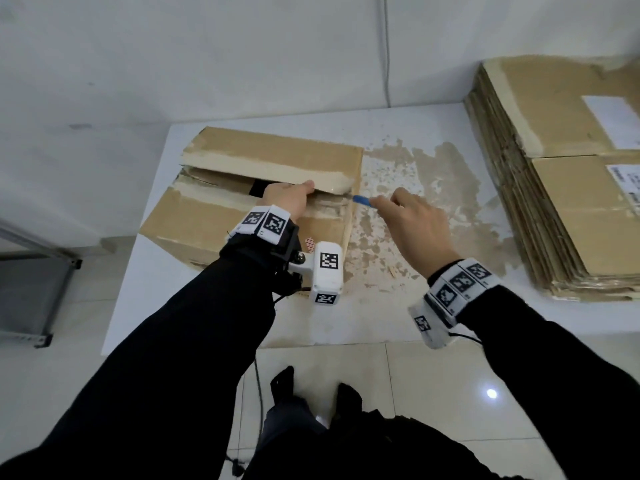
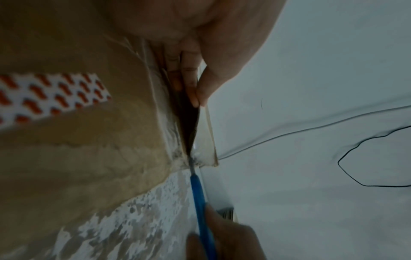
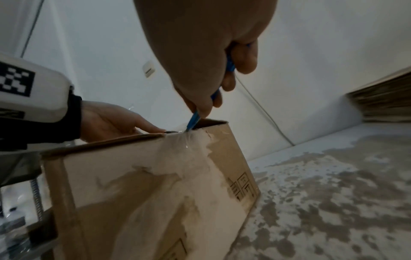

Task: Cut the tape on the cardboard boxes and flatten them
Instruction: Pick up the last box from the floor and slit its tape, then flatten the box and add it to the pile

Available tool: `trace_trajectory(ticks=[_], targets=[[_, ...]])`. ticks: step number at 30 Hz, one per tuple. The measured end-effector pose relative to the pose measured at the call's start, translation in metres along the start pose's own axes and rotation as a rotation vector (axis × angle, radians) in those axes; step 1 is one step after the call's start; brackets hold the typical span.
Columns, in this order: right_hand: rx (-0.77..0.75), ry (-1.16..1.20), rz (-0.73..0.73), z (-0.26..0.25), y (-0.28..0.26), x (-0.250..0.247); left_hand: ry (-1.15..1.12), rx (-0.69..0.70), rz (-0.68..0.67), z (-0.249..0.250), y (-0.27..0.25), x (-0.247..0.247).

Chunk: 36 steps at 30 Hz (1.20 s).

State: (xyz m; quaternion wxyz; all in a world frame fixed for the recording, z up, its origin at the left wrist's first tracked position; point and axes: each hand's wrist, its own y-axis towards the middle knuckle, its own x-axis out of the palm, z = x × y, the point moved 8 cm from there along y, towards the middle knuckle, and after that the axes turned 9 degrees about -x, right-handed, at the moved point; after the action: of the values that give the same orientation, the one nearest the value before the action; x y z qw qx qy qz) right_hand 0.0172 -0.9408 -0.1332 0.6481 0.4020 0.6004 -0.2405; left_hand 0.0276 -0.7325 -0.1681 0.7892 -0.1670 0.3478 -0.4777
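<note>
A brown cardboard box (image 1: 242, 209) stands on the left of the white table (image 1: 398, 323), its top seam split open along most of its length. My left hand (image 1: 304, 190) has its fingers (image 2: 191, 84) tucked into the gap and its thumb on top, pinching the far flap (image 1: 277, 157). My right hand (image 1: 384, 202) grips a blue-handled knife (image 1: 363, 200). The knife (image 2: 200, 197) points its blade into the taped seam at the box's right end. In the right wrist view the knife (image 3: 192, 121) meets torn clear tape at the box's (image 3: 144, 184) top corner.
A tall stack of flattened boxes (image 1: 561, 168) lies at the table's right side. The tabletop between it and the box is worn and patchy. A metal frame (image 1: 27, 289) stands on the floor at left. A cable (image 1: 386, 64) runs down the wall.
</note>
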Motion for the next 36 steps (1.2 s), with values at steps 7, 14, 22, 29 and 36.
trace_trajectory(ticks=[7, 14, 22, 29, 36], targets=[[0.305, 0.423, 0.073, 0.049, -0.028, 0.014, 0.113, 0.173, -0.053, 0.022, -0.003, -0.008], [0.650, 0.537, -0.301, 0.093, -0.094, 0.132, 1.173, 0.638, 0.123, 0.068, -0.049, -0.020], [-0.053, 0.708, 0.201, -0.026, -0.004, 0.017, 1.152, 0.624, -0.174, 0.036, -0.110, -0.083], [-0.137, 0.323, 0.078, -0.059, 0.024, 0.013, 1.157, 0.692, -0.137, -0.035, -0.089, -0.083], [-0.013, 0.318, -0.117, -0.020, 0.104, -0.028, 0.999, 0.617, -0.343, -0.053, -0.070, -0.080]])
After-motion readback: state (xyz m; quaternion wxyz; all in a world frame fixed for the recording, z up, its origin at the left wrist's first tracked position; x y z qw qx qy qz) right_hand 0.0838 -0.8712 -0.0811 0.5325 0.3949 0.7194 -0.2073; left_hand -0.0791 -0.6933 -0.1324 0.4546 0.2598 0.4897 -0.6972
